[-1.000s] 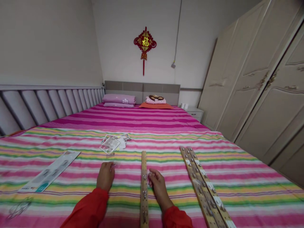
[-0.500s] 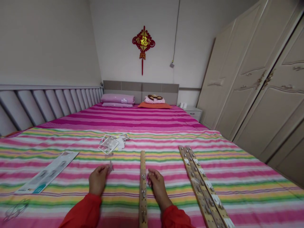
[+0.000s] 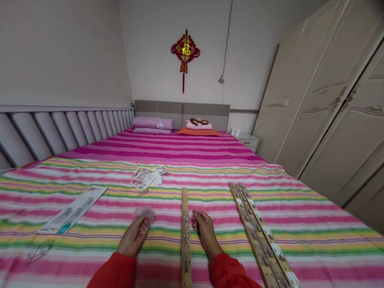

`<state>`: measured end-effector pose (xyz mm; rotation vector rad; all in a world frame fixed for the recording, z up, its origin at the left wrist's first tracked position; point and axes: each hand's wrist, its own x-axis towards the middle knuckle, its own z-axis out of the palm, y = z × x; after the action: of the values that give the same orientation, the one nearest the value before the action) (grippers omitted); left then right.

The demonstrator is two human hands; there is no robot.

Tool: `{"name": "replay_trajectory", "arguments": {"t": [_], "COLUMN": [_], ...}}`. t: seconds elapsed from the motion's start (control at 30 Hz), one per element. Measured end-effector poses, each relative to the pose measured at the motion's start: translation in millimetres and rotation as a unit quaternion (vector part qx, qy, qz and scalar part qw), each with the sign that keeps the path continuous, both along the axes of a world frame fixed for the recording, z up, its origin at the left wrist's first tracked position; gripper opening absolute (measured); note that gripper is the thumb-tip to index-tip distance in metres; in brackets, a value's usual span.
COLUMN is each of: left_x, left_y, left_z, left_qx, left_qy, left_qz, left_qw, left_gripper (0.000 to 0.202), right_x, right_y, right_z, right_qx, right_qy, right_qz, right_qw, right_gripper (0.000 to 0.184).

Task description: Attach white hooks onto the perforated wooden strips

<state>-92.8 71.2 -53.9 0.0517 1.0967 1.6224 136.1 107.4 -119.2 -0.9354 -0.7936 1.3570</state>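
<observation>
My left hand (image 3: 134, 237) pinches a small clear plastic piece (image 3: 144, 212) just above the striped bedspread (image 3: 300, 216). Its fingers are closed round that piece. To its right a narrow wooden strip (image 3: 185, 236) with metal hooks lies lengthwise toward me. My right hand (image 3: 205, 231) rests beside the strip's right edge, fingers curled against it at one of the hooks. Both arms wear red sleeves.
Two more wooden strips (image 3: 260, 234) with hooks lie side by side to the right. A pile of clear packets (image 3: 145, 178) sits ahead, a long printed card (image 3: 73, 209) lies left, and clear wrapping (image 3: 37, 252) near the left edge. Pillows (image 3: 153, 124) and a wardrobe (image 3: 336, 108) are beyond.
My left hand has shifted right, nearer the strip, lifting the clear piece off the bedspread. My right hand stayed at the strip. The view turned slightly.
</observation>
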Motion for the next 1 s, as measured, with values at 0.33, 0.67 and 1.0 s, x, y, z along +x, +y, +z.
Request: {"name": "replay_trajectory", "arguments": {"t": [0.33,0.67,1.0], "left_x": [37.0,35.6,22.8], "left_y": [-24.4,-36.4,-30.2], "left_z": [8.3,-7.8,-10.0], "left_qx": [0.047,0.104,0.030], "left_qy": [-0.031,-0.004,0.008], "left_qz": [-0.017,-0.061,-0.077], "left_qw": [0.998,0.993,0.997], "left_gripper": [0.027,0.021,0.020], "right_x": [-43.6,-67.6,-57.7], "right_y": [-49.4,-64.0,-58.2], "right_z": [71.6,73.7,69.7], "right_qx": [0.215,0.219,0.102], "right_qy": [-0.273,-0.410,-0.242], "right_qz": [0.051,0.043,0.042], "right_qw": [0.936,0.884,0.964], "right_gripper": [0.011,0.011,0.014]}}
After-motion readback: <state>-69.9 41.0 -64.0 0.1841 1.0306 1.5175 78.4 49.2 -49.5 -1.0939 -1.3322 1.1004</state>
